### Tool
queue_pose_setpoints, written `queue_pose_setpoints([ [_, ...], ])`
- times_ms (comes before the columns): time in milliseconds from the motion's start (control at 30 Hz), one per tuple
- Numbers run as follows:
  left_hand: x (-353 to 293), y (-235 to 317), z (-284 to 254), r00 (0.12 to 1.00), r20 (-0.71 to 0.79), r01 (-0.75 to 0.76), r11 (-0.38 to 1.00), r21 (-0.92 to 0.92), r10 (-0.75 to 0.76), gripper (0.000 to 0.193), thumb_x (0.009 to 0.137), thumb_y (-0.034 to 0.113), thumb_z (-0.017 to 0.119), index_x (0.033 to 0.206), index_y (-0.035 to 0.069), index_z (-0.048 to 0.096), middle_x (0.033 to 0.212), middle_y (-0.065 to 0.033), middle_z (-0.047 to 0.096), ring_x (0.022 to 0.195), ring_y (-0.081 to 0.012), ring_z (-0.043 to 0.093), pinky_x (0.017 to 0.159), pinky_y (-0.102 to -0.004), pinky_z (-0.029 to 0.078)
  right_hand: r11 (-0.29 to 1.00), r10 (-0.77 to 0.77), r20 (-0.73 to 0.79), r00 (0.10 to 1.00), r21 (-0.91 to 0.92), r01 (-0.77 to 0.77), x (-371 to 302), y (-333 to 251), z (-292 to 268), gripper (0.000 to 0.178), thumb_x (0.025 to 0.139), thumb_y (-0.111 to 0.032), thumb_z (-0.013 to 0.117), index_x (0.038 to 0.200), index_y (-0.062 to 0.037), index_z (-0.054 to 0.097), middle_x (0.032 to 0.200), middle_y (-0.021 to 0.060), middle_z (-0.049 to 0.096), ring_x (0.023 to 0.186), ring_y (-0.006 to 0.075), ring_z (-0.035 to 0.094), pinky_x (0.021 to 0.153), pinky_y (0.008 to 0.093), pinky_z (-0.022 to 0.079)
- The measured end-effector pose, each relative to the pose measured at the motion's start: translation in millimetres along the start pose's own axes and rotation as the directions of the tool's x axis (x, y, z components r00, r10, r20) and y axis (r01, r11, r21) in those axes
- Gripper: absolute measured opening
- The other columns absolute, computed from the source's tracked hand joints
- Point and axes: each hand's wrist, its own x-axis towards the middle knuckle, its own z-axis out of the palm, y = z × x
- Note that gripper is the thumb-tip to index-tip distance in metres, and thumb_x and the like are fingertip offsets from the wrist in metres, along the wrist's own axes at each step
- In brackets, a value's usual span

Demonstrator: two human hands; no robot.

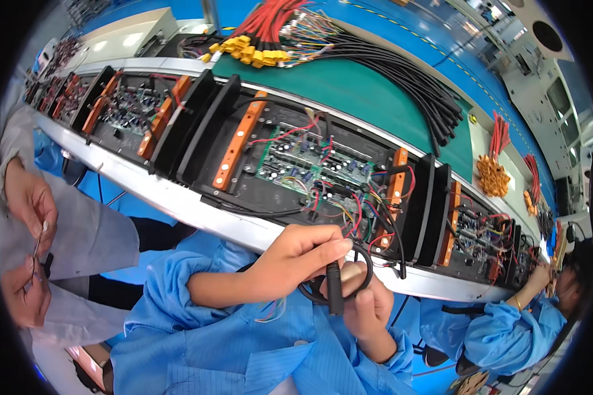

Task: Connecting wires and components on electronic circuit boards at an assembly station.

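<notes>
I hold a black cable point(335, 291) in front of my chest, over the near edge of the line. It is bent into a loop, and its thick cylindrical end hangs downward. My left hand point(303, 260) is closed, thumb and fingers pinching the cable just above that end. My right hand point(370, 308) is closed around the loop from below, with part of its grip hidden. Thin coloured wire ends point(270, 309) show below my left wrist. Just beyond my hands lies a green circuit board point(316, 161) with red, black and other coloured wires, set in a black tray.
Orange bars point(240, 141) and black upright plates point(207, 135) flank the board. Similar trays line the silver rail point(178, 204). Behind, a green mat point(349, 85) bears black cables point(402, 69) and red wires with yellow connectors point(257, 54). Co-workers' hands point(33, 204) are at left; another person point(520, 329) works at right.
</notes>
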Motion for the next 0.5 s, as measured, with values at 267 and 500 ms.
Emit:
queue_pose_setpoints([
  [267, 0, -13, 3, 0.836, 0.051, -0.336, 0.437, 0.834, 0.546, 0.011, 0.084, 0.015, 0.050, 0.076, 0.008, 0.052, 0.073, -0.0052, 0.059, 0.054, -0.0205, 0.053, 0.047, -0.0292, 0.041, 1.000, -0.001, -0.599, 0.801, 0.014, 0.011, 24, -28, 40, 0.016, 0.083, -0.007, 0.046, 0.080, 0.0025, 0.058, 0.082, 0.0085, 0.058, 0.071, 0.0146, 0.049, 0.065, 0.0238, 0.040],
  [500, 8, -52, 28, 0.840, 0.149, -0.464, 0.548, 0.695, 0.522, 0.012, 0.080, 0.015, 0.051, 0.086, 0.005, 0.052, 0.076, -0.0082, 0.058, 0.059, -0.0225, 0.056, 0.051, -0.0351, 0.045, 0.205, -0.255, 0.430, 0.866, -0.851, 0.483, 15, -29, -10, 0.075, 0.066, -0.007, 0.070, 0.133, -0.0053, 0.036, 0.118, 0.0176, 0.046, 0.081, 0.0306, 0.056, 0.069, 0.0376, 0.048],
])
